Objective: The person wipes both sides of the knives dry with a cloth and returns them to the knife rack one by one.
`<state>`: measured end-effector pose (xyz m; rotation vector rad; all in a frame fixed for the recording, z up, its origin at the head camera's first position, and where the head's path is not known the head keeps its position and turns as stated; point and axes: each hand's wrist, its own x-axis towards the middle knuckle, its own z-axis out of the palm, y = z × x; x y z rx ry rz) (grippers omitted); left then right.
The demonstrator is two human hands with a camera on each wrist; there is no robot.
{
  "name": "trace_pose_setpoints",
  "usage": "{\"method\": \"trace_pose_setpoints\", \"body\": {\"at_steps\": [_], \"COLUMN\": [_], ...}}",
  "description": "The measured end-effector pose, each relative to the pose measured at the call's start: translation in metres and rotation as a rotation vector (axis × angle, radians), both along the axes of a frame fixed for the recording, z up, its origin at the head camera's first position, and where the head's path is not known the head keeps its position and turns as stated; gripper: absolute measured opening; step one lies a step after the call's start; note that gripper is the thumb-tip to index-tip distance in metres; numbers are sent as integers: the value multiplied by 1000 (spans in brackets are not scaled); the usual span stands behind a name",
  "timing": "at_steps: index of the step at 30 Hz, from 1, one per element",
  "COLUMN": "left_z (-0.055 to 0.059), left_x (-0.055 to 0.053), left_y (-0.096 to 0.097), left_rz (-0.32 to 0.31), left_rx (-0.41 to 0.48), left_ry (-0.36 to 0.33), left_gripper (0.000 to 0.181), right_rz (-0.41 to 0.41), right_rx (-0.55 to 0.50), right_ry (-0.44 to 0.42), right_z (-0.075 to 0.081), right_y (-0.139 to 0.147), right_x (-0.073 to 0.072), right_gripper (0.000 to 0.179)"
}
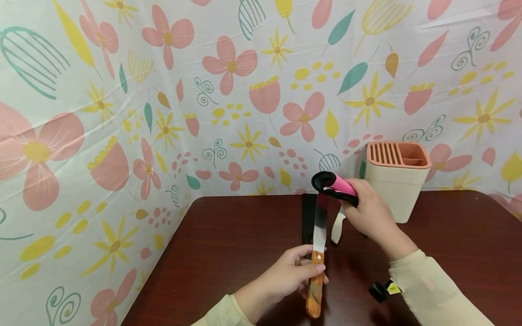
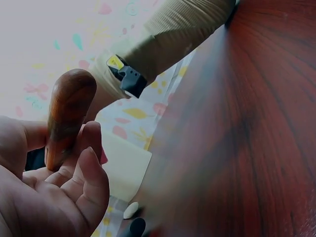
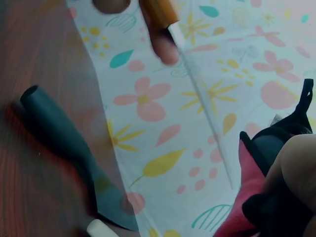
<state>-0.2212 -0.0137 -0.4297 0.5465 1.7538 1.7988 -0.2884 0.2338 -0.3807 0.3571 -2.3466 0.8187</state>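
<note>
My left hand grips the wooden handle of an icing spatula with a long, flat metal blade pointing up and away. In my right hand is a folded pink and black pot holder, its loop showing in the right wrist view. The pot holder overlaps the blade's far end in the head view; in the right wrist view the thin blade runs edge-on towards the pink cloth. The left wrist view shows the rounded handle end above the palm.
Behind my right hand stands a cream knife holder with a slotted salmon top. A black-handled utensil with a broad dark blade lies on the dark wooden table, beside a white-handled utensil. A flowered cloth hangs behind.
</note>
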Motion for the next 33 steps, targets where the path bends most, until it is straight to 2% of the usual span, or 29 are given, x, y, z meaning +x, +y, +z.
{"method": "trace_pose_setpoints", "body": {"at_steps": [6,11,17,25,33], "left_z": [1,2,2,1,1], "left_x": [3,5,5,2,0], "left_y": [3,3,2,0,-2], "left_rz": [-44,-50,-53,-48,-25], "left_rx": [-10,-11,-17,-9,12], "left_ry": [-10,-23,-24,-18,-29], "left_gripper": [31,29,27,28,28], "right_rz": [-47,-30,-3,36,50], "right_rx": [56,106,132,157,227], "right_ry": [5,30,14,-59,-123], "right_z": [-5,-11,-14,-8,-6], "right_y": [2,1,-3,-9,-17], "right_x": [-1,-4,-4,-1,4], "right_gripper": [43,47,51,60,67]}}
